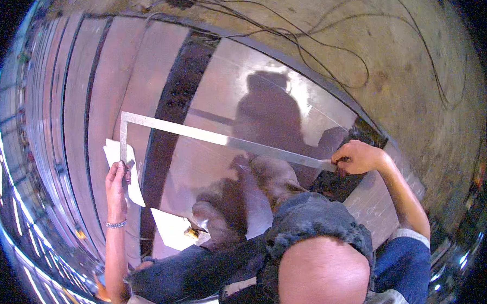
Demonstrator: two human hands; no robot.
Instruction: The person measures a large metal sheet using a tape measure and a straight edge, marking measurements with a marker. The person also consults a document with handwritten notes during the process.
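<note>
A large L-shaped metal square (210, 136) lies on a shiny metal sheet (235, 87). Its long arm runs from upper left to the right, and its short arm points down at the left. My right hand (357, 157) grips the far right tip of the long arm. My left hand (116, 183), with a bracelet on the wrist, pinches the lower end of the short arm, over a white scrap (113, 151). Between my forearms a rounded head wrapped in dark cloth (318, 241) fills the lower edge.
Reddish-brown metal plates (84, 104) lie side by side to the left, with a dark gap (171, 109) beside the shiny sheet. Black cables (326, 45) trail over the concrete floor at the top. Another white scrap (171, 228) and a small yellow object (191, 233) lie near my knees.
</note>
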